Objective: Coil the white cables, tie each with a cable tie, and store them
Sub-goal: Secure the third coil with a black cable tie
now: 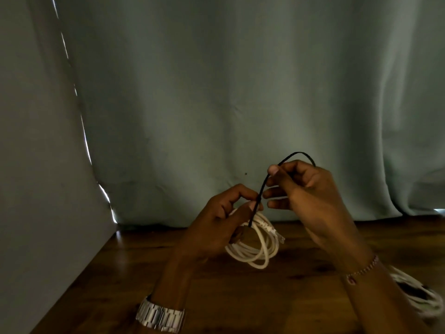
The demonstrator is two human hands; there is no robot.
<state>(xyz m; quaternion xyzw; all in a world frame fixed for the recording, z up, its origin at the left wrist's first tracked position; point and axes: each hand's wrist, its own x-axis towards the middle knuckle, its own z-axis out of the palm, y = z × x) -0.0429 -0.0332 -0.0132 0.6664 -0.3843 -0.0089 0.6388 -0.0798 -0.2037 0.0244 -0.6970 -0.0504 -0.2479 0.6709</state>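
held above the wooden table [301,297]: white cable coil [255,247] gripped in left hand [216,227], black cable tie [262,189] pinched by right hand [303,191] just above the coil. no readable writing.

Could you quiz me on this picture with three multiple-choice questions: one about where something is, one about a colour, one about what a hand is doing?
1. Where is the second bundle of white cable?
A. at the right edge of the table
B. hanging on the curtain
C. on the left wrist

2. What colour is the cable tie?
A. red
B. black
C. yellow

3. What is the left hand doing?
A. lying flat on the table
B. pointing at the curtain
C. holding the coiled cable

Answers:
1 A: second bundle lies low on the right, on the table.
2 B: cable tie is black.
3 C: left hand grips the coiled cable.
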